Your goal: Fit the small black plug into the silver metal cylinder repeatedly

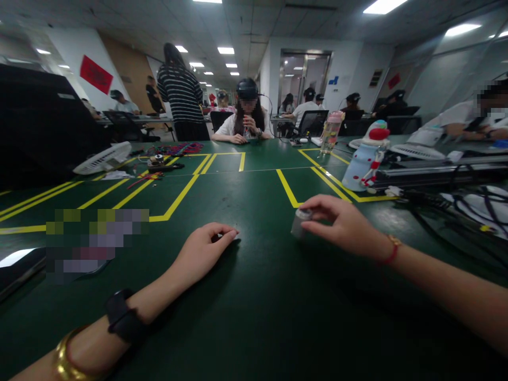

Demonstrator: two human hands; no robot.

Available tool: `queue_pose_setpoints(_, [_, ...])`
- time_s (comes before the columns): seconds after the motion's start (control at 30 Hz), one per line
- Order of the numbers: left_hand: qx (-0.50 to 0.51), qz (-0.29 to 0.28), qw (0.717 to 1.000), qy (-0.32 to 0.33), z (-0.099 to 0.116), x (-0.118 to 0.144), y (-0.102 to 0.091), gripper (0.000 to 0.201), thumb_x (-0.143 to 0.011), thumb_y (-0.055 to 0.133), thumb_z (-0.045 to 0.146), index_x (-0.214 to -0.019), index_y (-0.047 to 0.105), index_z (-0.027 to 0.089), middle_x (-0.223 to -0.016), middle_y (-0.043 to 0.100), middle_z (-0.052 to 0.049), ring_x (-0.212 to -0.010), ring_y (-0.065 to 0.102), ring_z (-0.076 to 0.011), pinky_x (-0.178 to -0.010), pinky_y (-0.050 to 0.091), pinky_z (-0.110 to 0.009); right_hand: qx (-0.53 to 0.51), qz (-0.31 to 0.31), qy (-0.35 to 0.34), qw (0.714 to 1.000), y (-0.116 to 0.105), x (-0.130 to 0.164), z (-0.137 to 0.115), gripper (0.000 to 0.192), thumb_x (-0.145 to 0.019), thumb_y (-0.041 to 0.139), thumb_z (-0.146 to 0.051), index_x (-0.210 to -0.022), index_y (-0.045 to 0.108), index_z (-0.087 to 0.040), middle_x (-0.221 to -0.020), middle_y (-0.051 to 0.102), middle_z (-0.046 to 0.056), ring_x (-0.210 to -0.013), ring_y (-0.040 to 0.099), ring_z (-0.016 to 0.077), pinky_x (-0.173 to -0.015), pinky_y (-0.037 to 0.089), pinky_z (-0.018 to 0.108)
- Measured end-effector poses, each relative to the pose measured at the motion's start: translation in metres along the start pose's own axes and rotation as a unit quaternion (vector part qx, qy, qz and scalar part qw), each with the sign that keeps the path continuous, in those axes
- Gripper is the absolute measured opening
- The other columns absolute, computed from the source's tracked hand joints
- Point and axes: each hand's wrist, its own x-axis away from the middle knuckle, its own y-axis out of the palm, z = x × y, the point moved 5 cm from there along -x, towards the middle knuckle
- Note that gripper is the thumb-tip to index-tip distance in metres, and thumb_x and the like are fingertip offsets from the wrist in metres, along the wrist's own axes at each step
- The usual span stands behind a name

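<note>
My right hand [339, 225] has its thumb and fingers around a small grey cylinder [298, 226], which looks like a little canister and is slightly blurred. It stands upright on or just above the green table [254, 307]; I cannot tell which. To the left, my left hand [206, 244] rests on the tabletop, fingers curled and the thumb pressed to the index fingertip. Whether anything small sits in that pinch is hidden. A black watch band [125, 316] and a gold bangle [71, 357] are on the left wrist, a red bracelet [392, 248] on the right.
A blue bottle [359, 166] with red decoration and a pink-lidded clear bottle [331, 135] stand at right, near black cables [456, 211]. Left are a phone-like dark device [24, 267], a white fan [105, 159] and wires [182, 148]. A person [246, 119] sits opposite.
</note>
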Motion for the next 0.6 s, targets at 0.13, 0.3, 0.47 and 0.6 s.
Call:
queue_pose_setpoints(0.13, [-0.004,0.008,1.0,0.012,-0.001,-0.001,0.0,0.037,-0.081,0.045,0.051,-0.092,0.068,0.023,-0.095,0.069,-0.005,-0.086,0.06,-0.0229,-0.076,0.043,-0.034,-0.062,-0.062,-0.086,0.993,0.05,0.019,-0.047,0.026,-0.078,0.057,-0.029,-0.102,0.057,-0.02,-0.103,0.058,0.005,-0.091,0.055,0.0117,-0.082,0.047,0.027])
queue_pose_setpoints(0.3, [-0.004,0.013,1.0,0.018,-0.002,-0.002,0.001,0.036,-0.082,0.046,0.048,-0.092,0.068,0.022,-0.094,0.068,-0.004,-0.084,0.06,-0.0218,-0.076,0.043,-0.033,-0.074,-0.064,-0.096,0.991,0.06,0.026,-0.051,0.026,-0.078,0.056,-0.025,-0.104,0.055,-0.02,-0.103,0.057,0.004,-0.092,0.054,0.0111,-0.084,0.047,0.027])
queue_pose_setpoints(0.47, [0.02,0.036,0.995,0.095,0.027,0.012,0.001,0.03,-0.086,0.045,0.042,-0.097,0.066,0.022,-0.096,0.064,-0.004,-0.087,0.057,-0.0191,-0.077,0.043,-0.032,-0.138,-0.062,-0.043,0.988,0.067,0.027,-0.038,0.04,-0.076,0.061,-0.028,-0.112,0.048,-0.021,-0.108,0.056,0.004,-0.094,0.056,0.0101,-0.085,0.049,0.026])
queue_pose_setpoints(0.6, [0.063,-0.016,0.981,0.184,0.065,0.031,0.011,0.022,-0.087,0.049,0.033,-0.099,0.065,0.026,-0.096,0.061,-0.002,-0.09,0.055,-0.0162,-0.08,0.043,-0.03,-0.196,-0.068,-0.012,0.978,0.077,0.029,-0.029,0.054,-0.07,0.068,-0.029,-0.116,0.042,-0.02,-0.11,0.057,0.003,-0.098,0.057,0.0101,-0.086,0.049,0.025])
